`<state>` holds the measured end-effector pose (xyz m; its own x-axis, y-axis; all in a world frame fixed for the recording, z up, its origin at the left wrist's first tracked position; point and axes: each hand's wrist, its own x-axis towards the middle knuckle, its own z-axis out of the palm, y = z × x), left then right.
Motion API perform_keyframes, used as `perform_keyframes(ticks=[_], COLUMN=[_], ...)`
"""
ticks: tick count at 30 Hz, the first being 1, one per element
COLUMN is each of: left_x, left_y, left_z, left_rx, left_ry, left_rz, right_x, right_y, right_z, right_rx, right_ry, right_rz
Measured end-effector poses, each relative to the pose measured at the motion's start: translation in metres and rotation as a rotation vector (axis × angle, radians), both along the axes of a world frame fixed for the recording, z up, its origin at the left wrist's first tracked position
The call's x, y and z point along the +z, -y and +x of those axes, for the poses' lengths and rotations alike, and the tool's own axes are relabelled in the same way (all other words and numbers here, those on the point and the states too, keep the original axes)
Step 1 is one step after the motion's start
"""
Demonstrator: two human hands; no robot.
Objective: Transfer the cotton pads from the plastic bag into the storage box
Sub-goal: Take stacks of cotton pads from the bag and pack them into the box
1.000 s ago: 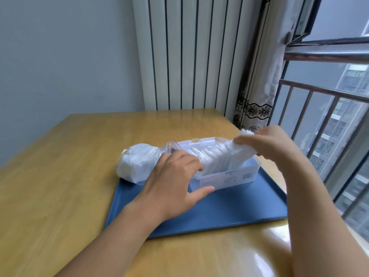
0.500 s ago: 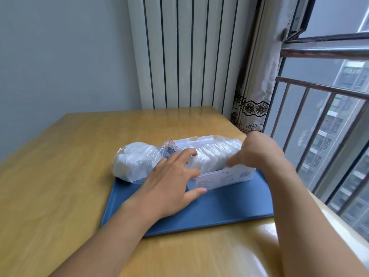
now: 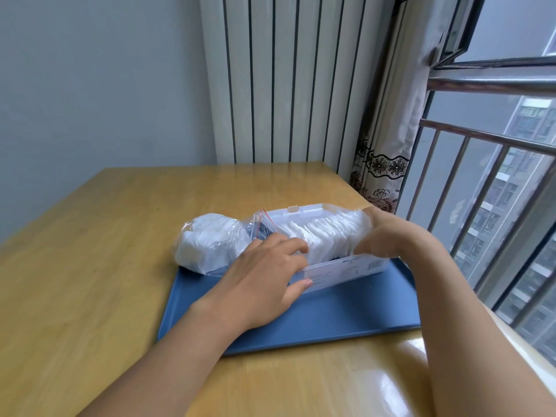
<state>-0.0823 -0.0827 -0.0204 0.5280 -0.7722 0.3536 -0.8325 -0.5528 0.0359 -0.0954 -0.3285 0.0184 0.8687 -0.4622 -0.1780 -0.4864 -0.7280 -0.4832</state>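
A clear storage box (image 3: 346, 270) with its lid up stands on a blue tray (image 3: 331, 320). A row of white cotton pads (image 3: 325, 236) fills it, standing on edge. A clear plastic bag (image 3: 210, 242) with more white pads lies at the box's left end, its red-lined mouth at the box. My left hand (image 3: 264, 281) rests on the box's left front, thumb on the front wall, fingers on the pads. My right hand (image 3: 388, 233) is curled over the pads at the box's right end, pressing them.
The tray lies on a wooden table (image 3: 90, 281) whose right edge runs along a barred window (image 3: 496, 191). A white radiator (image 3: 285, 79) and a patterned curtain (image 3: 382, 164) stand behind the table.
My right hand, which held a bunch of pads above the box's right end, has come down and pushed them into the box. My left hand stayed at the left front.
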Motion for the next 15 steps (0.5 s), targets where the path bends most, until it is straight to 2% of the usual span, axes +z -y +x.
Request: perform_keyframes(ticks=[4, 6, 8, 9, 11, 12, 13, 15], left_x=[-0.002, 0.003, 0.016, 0.024, 0.036, 0.036, 0.033, 0.02], left_y=[-0.001, -0.003, -0.011, -0.017, -0.038, -0.05, -0.063, -0.083], left_z=[0.002, -0.002, -0.002, 0.002, 0.022, 0.037, 0.052, 0.072], left_rx=[-0.061, -0.152, -0.185, -0.129, 0.152, 0.339, 0.528, 0.821], left_ry=[0.009, -0.017, -0.001, 0.047, 0.145, 0.135, 0.081, -0.103], left_rz=[-0.086, -0.311, -0.656, -0.819, -1.008, -1.003, -0.93, -0.741], right_x=[-0.004, -0.006, 0.001, 0.008, 0.021, 0.025, 0.027, 0.014], right_y=[0.004, 0.008, 0.005, 0.0, -0.018, -0.034, -0.055, -0.098], right_z=[0.003, 0.002, -0.006, -0.012, -0.019, -0.023, -0.026, -0.027], right_rx=[-0.012, 0.011, 0.057, 0.088, 0.201, 0.299, 0.42, 0.644], right_ry=[-0.018, 0.009, 0.149, 0.285, 0.623, 0.737, 0.77, 0.68], right_rz=[-0.074, -0.036, 0.036, 0.046, 0.068, 0.096, 0.121, -0.011])
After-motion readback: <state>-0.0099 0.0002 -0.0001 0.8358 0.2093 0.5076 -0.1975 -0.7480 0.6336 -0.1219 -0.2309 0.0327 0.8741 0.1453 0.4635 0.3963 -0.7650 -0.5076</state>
